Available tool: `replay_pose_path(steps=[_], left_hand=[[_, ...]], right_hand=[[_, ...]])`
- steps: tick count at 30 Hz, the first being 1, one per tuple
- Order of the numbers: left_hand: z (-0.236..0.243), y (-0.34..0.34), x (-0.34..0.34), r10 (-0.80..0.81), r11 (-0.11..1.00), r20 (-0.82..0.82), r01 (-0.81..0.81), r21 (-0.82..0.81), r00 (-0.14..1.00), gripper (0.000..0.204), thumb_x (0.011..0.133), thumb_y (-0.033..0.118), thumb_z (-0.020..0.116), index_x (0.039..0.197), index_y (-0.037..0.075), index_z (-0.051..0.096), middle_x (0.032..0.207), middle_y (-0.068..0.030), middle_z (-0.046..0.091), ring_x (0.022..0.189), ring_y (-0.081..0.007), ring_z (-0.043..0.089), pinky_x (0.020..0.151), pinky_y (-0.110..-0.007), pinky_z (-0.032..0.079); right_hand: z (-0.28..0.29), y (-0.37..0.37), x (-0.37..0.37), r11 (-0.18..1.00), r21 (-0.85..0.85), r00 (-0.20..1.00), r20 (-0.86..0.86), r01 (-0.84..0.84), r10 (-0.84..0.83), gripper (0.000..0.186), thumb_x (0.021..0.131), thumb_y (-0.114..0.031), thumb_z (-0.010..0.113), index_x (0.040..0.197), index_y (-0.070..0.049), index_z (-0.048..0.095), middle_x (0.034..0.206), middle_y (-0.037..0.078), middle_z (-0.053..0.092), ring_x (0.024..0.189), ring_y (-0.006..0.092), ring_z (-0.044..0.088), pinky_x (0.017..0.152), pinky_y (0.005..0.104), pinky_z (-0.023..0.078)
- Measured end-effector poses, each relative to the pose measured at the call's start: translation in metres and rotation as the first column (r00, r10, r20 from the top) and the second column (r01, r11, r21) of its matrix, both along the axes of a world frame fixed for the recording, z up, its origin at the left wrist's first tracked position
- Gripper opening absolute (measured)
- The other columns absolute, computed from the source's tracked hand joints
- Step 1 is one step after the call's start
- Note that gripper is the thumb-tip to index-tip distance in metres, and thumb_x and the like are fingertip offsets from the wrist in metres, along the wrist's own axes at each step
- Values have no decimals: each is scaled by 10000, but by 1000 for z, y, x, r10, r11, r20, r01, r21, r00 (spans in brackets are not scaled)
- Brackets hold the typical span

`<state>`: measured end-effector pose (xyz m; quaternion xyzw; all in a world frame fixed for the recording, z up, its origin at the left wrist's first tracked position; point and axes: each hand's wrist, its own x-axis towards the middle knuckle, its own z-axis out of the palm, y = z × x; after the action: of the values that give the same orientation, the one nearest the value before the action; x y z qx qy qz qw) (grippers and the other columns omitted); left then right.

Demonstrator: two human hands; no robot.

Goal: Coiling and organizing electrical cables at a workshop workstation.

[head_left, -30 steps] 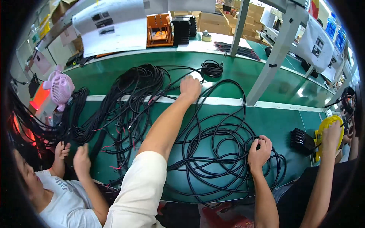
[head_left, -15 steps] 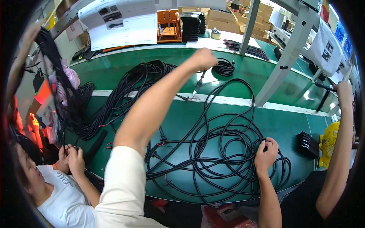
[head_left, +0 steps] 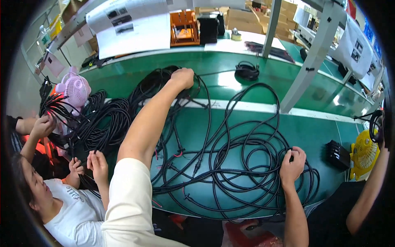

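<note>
Right hand [head_left: 293, 162] is clamped on rubbery black cable loops [head_left: 224, 171]; left hand [head_left: 182, 77], its grip hidden, is at heaped black cables [head_left: 154, 80]. Loops kept flat should avoid knots.

Looped black cables [head_left: 236, 170] lie across the green workbench [head_left: 312, 128].

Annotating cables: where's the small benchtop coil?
Head view: small coil lies on the green bench's far strip, right of the left hand, left of the slanted post.
</note>
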<state>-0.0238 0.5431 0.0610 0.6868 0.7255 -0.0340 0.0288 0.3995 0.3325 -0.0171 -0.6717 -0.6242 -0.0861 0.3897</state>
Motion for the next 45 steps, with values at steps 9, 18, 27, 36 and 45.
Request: replay_pose_path(steps=[9,18,27,36,45], left_hand=[[-40,3,54,108,992,278,-84,-99,954,352,737,199,614,1033,24,688,1133,-186,646,1044,-328,628,881,-416,498],[64,-47,23,8,963,437,-124,238,899,272,786,145,534,736,-108,621,717,-228,646,548,-293,641,563,-391,524],[225,-152,48,-545,607,580,-192,771,605,300,836,226,579,900,-56,659,693,-128,654,660,-141,608,631,-329,500],[250,-277,114,-744,497,311,178,849,592,219,877,212,553,839,12,636,715,-162,650,670,-240,651,611,-401,507],[40,-210,31,-77,850,-344,241,468,936,129,791,158,565,857,124,670,890,-96,627,858,-257,618,670,-383,498]], right_hand=[[0,6,4,1000,-29,999,37,6,-5,148,867,-130,570,799,-2,598,1058,107,614,995,288,554,843,382,447],[-4,2,2,1000,11,1000,2,28,-28,168,865,-155,565,806,-6,616,1039,94,621,978,282,560,829,391,453],[-2,2,2,999,3,999,-13,44,-44,174,847,-151,569,768,-3,614,983,101,626,947,285,565,826,395,455],[-2,-2,4,998,-3,997,36,66,-66,175,852,-163,558,821,-5,629,969,102,619,938,289,561,832,403,452],[17,-7,8,981,-140,989,56,-131,140,220,871,-190,578,875,25,627,992,175,614,964,340,558,863,421,440]])
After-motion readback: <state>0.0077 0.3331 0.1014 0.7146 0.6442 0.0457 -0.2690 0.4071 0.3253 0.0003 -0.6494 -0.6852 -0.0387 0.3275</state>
